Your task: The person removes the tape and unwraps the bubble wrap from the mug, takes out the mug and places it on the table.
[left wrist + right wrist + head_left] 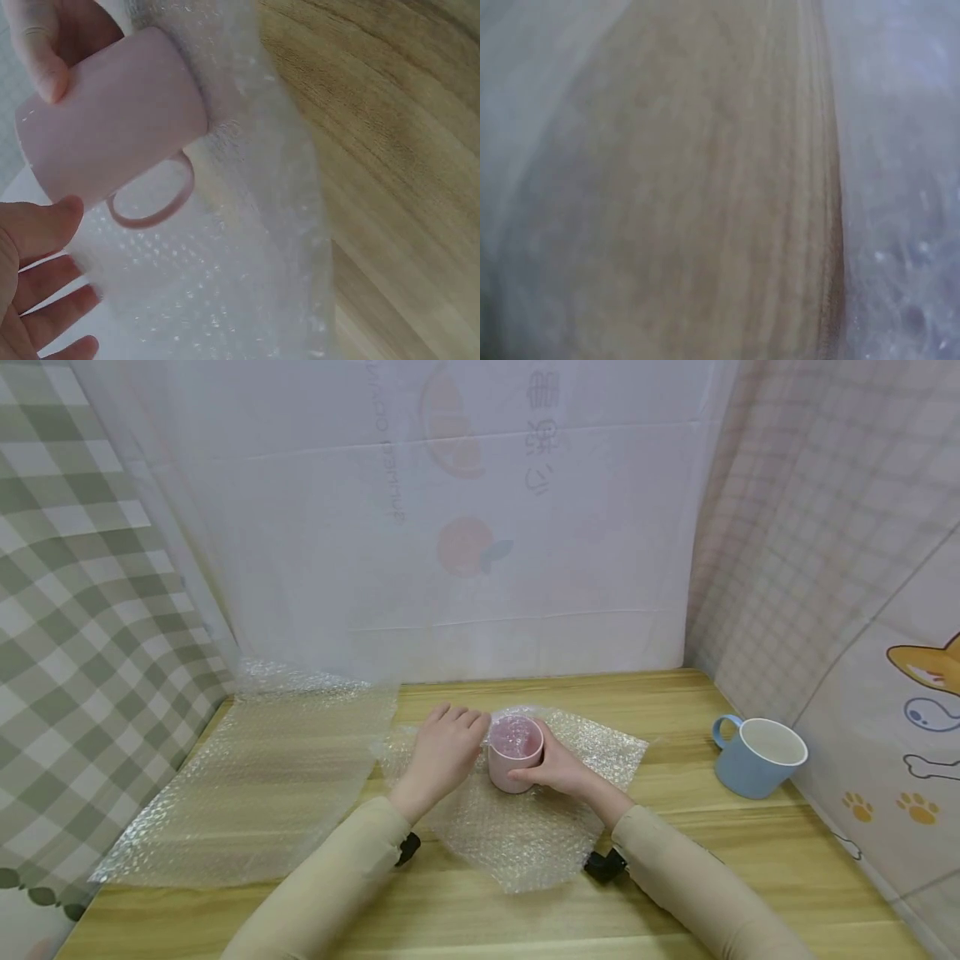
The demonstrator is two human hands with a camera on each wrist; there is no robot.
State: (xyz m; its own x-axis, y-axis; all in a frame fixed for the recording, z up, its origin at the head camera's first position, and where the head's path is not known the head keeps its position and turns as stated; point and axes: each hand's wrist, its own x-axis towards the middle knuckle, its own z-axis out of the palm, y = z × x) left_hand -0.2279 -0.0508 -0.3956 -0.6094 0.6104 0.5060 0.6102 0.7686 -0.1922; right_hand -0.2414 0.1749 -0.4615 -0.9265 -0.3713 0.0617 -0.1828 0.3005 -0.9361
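A pink mug stands upright on a sheet of bubble wrap at the middle of the table, with crumpled clear wrap inside its mouth. My right hand grips the mug's right side, thumb across the front and fingers behind. On the other side my left hand has its fingers extended beside the rim. In the left wrist view, the left thumb lies right at the mug's rim and the other fingers are spread apart; the mug's handle points toward the left-hand side.
A larger bubble wrap sheet covers the table's left side. Over at the right, near the curtain, stands a blue mug. Fabric hangs along the back and both sides of the wooden table.
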